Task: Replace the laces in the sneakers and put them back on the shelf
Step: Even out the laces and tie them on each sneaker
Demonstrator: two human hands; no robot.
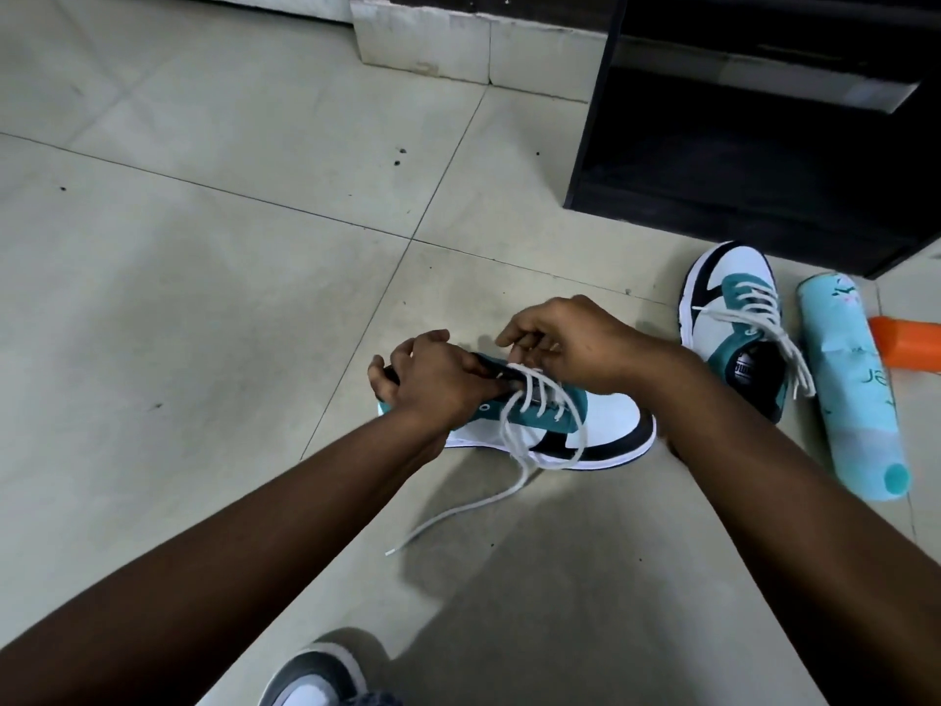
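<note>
Head view: two bare forearms reach down over a tiled floor (203,247), the hands close together on one sneaker.
Left hand (433,384): curled round the collar end of the near sneaker (601,425), gripping it and holding that end up off the floor.
Right hand (565,343): just beside the left hand, fingers bent down at the top eyelets, pinching the white lace (514,440); the exact fingertip contact is hidden.
Near sneaker: white, teal and black, under both hands, toe pointing to the right-hand side, sole edge touching the floor.
Lace: threaded through the eyelets, one loop hanging below the hands and one loose end trailing across the floor toward the person.
Second sneaker (733,323): beyond the right forearm, well apart from the hands, standing on the floor with its own white lace in place and ends loose.
Shelf (764,160): dark unit farther out past the right hand, behind the second sneaker.
Bottle (850,389): pale teal, lying on its side on the outer side of the second sneaker.
Orange object (906,343): at the frame edge past the bottle; what it is cannot be told.
Foot (315,675): grey and white shoe, below the left forearm.
</note>
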